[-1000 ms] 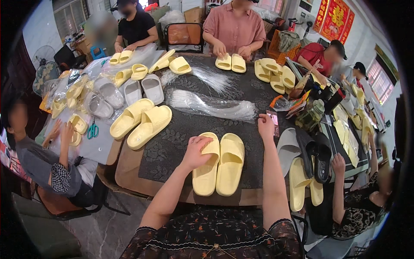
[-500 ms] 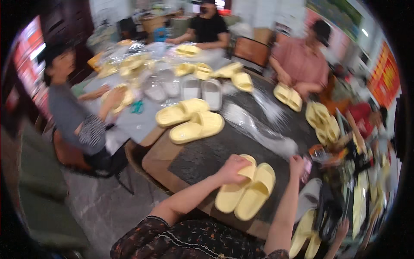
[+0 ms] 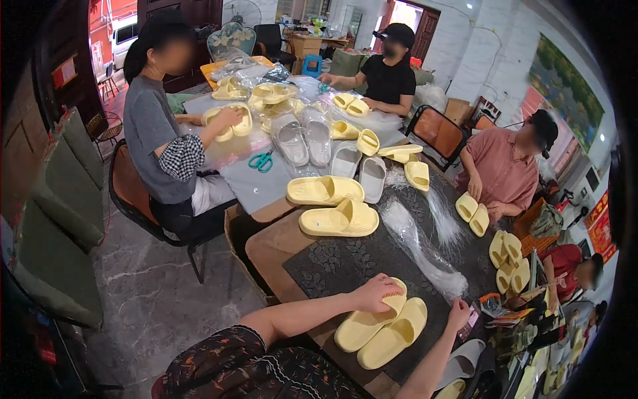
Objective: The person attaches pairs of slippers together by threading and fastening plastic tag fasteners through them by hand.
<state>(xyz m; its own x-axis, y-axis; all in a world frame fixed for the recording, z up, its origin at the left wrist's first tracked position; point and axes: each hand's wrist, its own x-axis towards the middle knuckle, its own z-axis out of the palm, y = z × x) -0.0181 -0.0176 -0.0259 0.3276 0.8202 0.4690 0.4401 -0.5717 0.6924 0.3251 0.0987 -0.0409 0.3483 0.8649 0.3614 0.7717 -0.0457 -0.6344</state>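
Note:
A pair of pale yellow slippers [image 3: 393,336] lies side by side before me at the near table edge, toes pointing away. My left hand [image 3: 379,294] is closed over the strap of the left slipper, its thumb and palm hidden. To the right, my right hand [image 3: 458,315] is raised at the near end of a bundle of thin clear plastic strands [image 3: 419,243]. Its fingertips are pinched together; what they hold, if anything, is too small to make out. Another yellow pair [image 3: 337,218] lies farther left on the dark mat [image 3: 319,269].
Grey slippers [image 3: 359,171], bagged slippers [image 3: 302,138] and teal scissors [image 3: 260,161] lie farther off. A person on the left [image 3: 156,126] handles a yellow pair; another in pink [image 3: 508,166] handles slippers across the table. More slippers and tools crowd the right side.
My view has swung, so the whole scene sits lower in the picture. My left hand stays on the slipper, and my right hand stays near the end of the strand bundle.

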